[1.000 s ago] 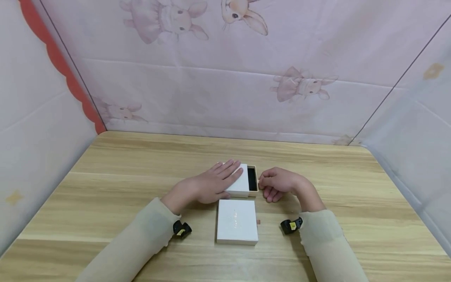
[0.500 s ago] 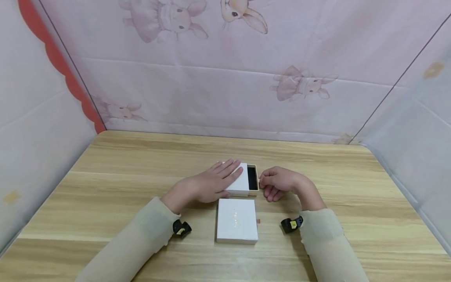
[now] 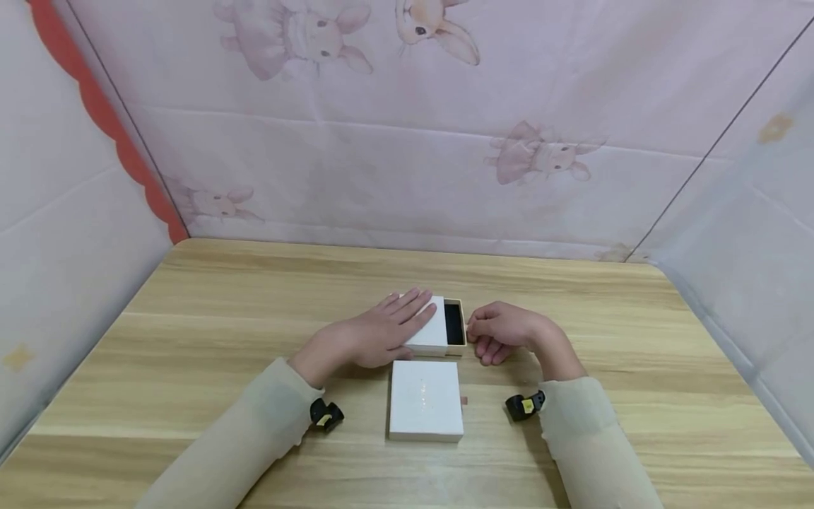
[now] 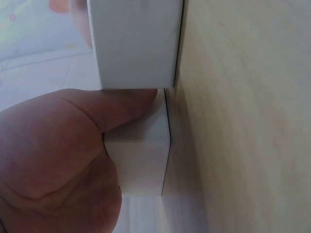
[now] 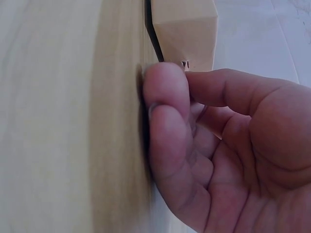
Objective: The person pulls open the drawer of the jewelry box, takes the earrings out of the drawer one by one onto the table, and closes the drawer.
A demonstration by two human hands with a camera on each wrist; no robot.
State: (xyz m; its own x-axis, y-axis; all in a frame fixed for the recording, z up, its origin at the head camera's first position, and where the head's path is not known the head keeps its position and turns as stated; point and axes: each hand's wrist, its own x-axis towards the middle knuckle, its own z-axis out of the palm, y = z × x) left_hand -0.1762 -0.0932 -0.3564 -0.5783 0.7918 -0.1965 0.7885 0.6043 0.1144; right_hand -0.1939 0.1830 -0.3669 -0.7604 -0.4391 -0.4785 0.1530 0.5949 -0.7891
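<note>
A white drawer box [image 3: 432,332] lies on the table, its inner drawer [image 3: 455,324] pulled part way out to the right. Black lining shows in the opening. My left hand [image 3: 372,336] rests on the box's top with fingers stretched across it. In the left wrist view, the thumb [image 4: 126,104] lies against the box's near side. At the drawer's right end, my right hand [image 3: 505,331] pinches its small pull tab between thumb and index finger. The fingers mostly hide that tab; the right wrist view shows the drawer's end face [image 5: 187,39] just beyond the fingertips.
A second white box [image 3: 426,401] with gold lettering lies shut, just nearer than the first. Its pinkish tab [image 3: 465,400] sticks out on the right. The wooden table [image 3: 254,283] meets rabbit-printed fabric [image 3: 381,177] at the back.
</note>
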